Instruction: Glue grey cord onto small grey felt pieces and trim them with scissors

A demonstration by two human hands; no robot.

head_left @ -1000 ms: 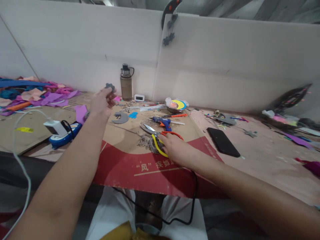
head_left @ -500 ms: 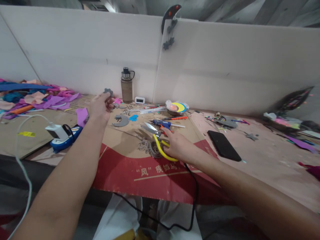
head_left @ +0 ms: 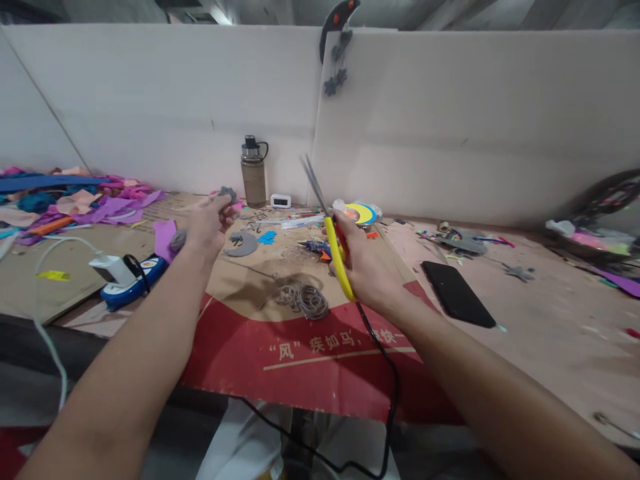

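Observation:
My right hand (head_left: 363, 267) grips a pair of scissors (head_left: 330, 230) with a yellow and an orange handle, lifted off the table with the blades pointing up and away. My left hand (head_left: 210, 220) is stretched out to the left and pinches a small grey flower-shaped cutout (head_left: 229, 194) between its fingertips. A heap of grey offcut strips (head_left: 303, 299) lies on the cardboard (head_left: 250, 280) between the two hands. A grey crescent cutout (head_left: 242, 243) lies just beyond my left hand.
A blue glue gun (head_left: 315, 247) with a black cord lies behind the scissors. A black phone (head_left: 457, 293) rests to the right, a bottle (head_left: 253, 172) and small clock (head_left: 280, 200) by the white wall, a power strip (head_left: 131, 283) and coloured foam scraps (head_left: 75, 197) at left.
My right hand closed on the scissors lying on the cardboard and lifted them, swinging the blades upward. My left hand kept the grey cutout and shifted slightly.

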